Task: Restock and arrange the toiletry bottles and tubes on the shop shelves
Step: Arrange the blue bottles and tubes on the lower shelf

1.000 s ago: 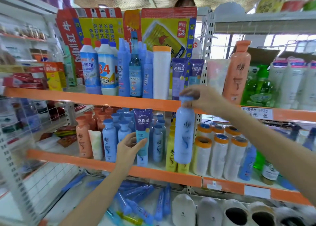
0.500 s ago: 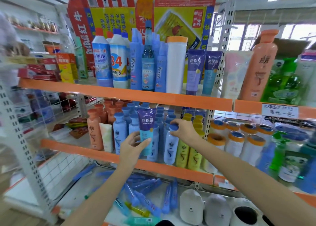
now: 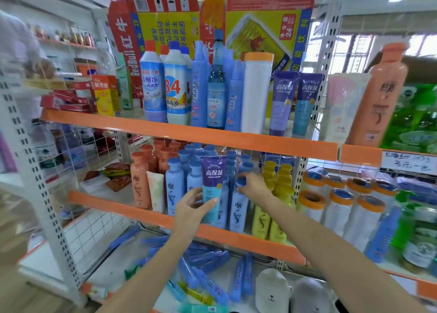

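Observation:
My left hand (image 3: pixel 192 208) grips the lower end of a purple-and-blue tube (image 3: pixel 212 182), held upright in front of the middle shelf (image 3: pixel 248 239). My right hand (image 3: pixel 254 185) holds the cap of a light blue bottle (image 3: pixel 238 211) that stands at the front of the middle shelf among several other blue bottles (image 3: pixel 175 185). Yellow bottles (image 3: pixel 279 194) stand right beside it. Orange bottles (image 3: pixel 140 182) and a white tube (image 3: pixel 156 189) stand at the left end of the row. Two matching purple tubes (image 3: pixel 283 102) stand on the upper shelf (image 3: pixel 189 130).
The upper shelf carries tall blue spray bottles (image 3: pixel 201 87), cleaner bottles (image 3: pixel 176 85) and a big orange bottle (image 3: pixel 378 95). White orange-lidded containers (image 3: pixel 340 208) fill the middle shelf's right side. Loose blue tubes (image 3: pixel 205 265) lie on the bottom shelf beside white bear-faced items (image 3: pixel 272 291).
My right hand brought the light blue bottle down from the upper shelf's edge and set it on the middle shelf between blue and yellow bottles. The left hand still holds the tube.

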